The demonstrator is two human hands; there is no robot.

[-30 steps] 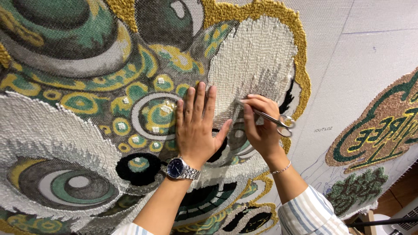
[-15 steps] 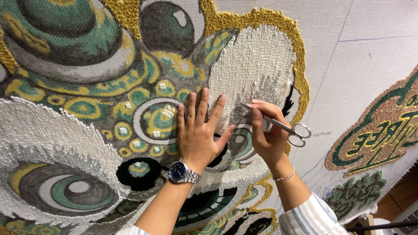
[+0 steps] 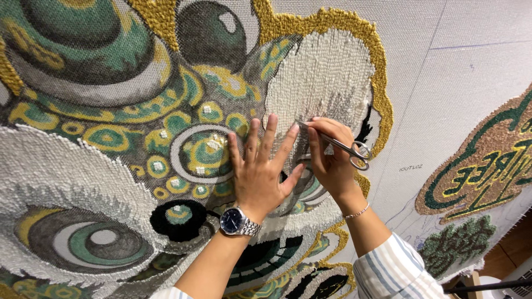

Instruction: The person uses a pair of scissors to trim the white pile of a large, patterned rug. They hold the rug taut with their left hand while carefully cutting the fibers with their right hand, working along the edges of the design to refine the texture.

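A large tufted rug (image 3: 111, 138) with a lion-face pattern in green, gold, white and black fills the view on a stretched grey cloth. My left hand (image 3: 259, 169) lies flat on the pile with fingers spread, a dark-faced metal watch (image 3: 237, 221) on its wrist. My right hand (image 3: 330, 158) holds small silver scissors (image 3: 338, 145), their tips touching the white tufted patch (image 3: 324, 83) just beside my left fingertips. A thin bracelet sits on the right wrist, and a striped sleeve covers the forearm.
Bare grey backing cloth (image 3: 443, 72) with drawn lines lies to the right. A second tufted piece in green, gold and brown (image 3: 487, 166) sits at the far right, with a dark green tufted shape (image 3: 457, 243) below it.
The view has shifted so the hands sit slightly lower in frame. The scissors' tips have moved in toward my left fingertips; the left hand stays flat on the pile.
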